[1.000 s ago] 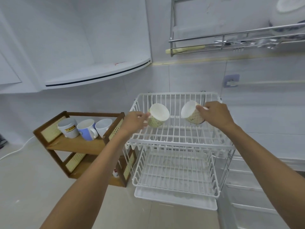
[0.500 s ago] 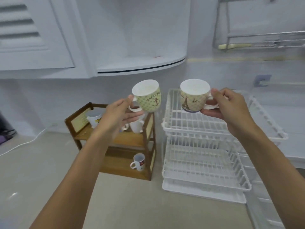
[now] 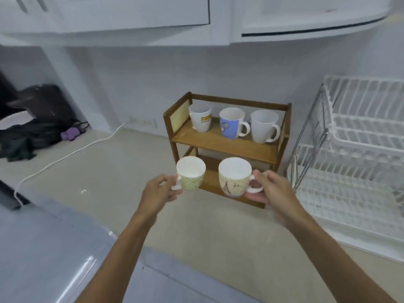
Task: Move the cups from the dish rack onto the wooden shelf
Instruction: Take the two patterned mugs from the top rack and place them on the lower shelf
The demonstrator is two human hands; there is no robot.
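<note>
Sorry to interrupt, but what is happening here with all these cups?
A person is carrying two cups toward the wooden shelf. The left hand holds a green-patterned cup by its handle, and the right hand holds a cream cup the same way. Three mugs already stand on the top shelf. The white dish rack looks empty.

A yellow label with dark lettering is carried by the white cup (image 3: pixel 200 120) on the wooden shelf's (image 3: pixel 223 142) upper board; "JO" is made out, the rest being blurred. Nothing else can be read.
</note>
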